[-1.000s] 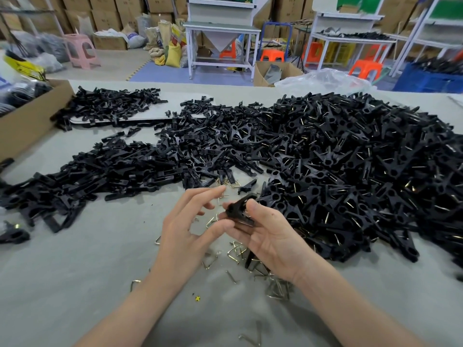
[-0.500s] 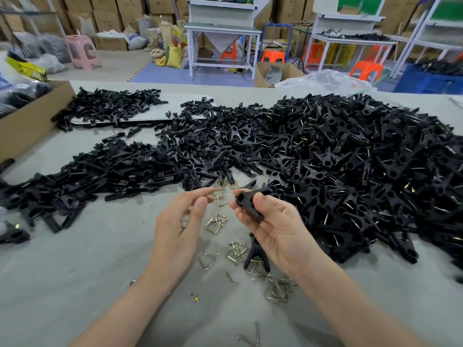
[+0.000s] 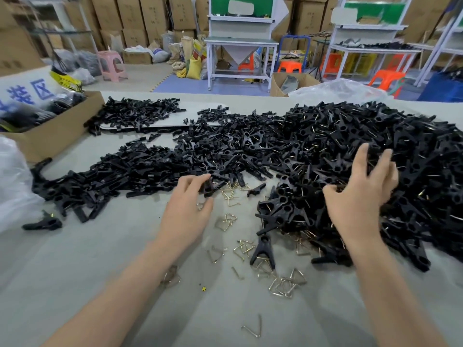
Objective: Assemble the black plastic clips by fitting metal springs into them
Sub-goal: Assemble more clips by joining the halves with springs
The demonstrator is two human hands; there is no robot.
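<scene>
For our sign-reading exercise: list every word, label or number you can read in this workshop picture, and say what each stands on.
"装区": large blue characters on the white sign at the left edge, cut off by the frame.
Yellow tag beside it: print too blurred to read.
Stacked cardboard boxes at the back: markings too small to read.
Nothing else legible.

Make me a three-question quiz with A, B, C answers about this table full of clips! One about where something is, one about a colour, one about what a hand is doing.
1. Where do the loose metal springs lie?
A. on the table between the hands
B. in the cardboard box
C. on the pink stool

2. What colour are the clips?
A. red
B. black
C. white

3. How is the right hand?
A. a closed fist
B. fingers spread over the pile
C. flat on bare table

Answers: 1 A, springs are scattered on the grey table. 2 B, the whole pile is black. 3 B, fingers fan apart above the clips.
</scene>
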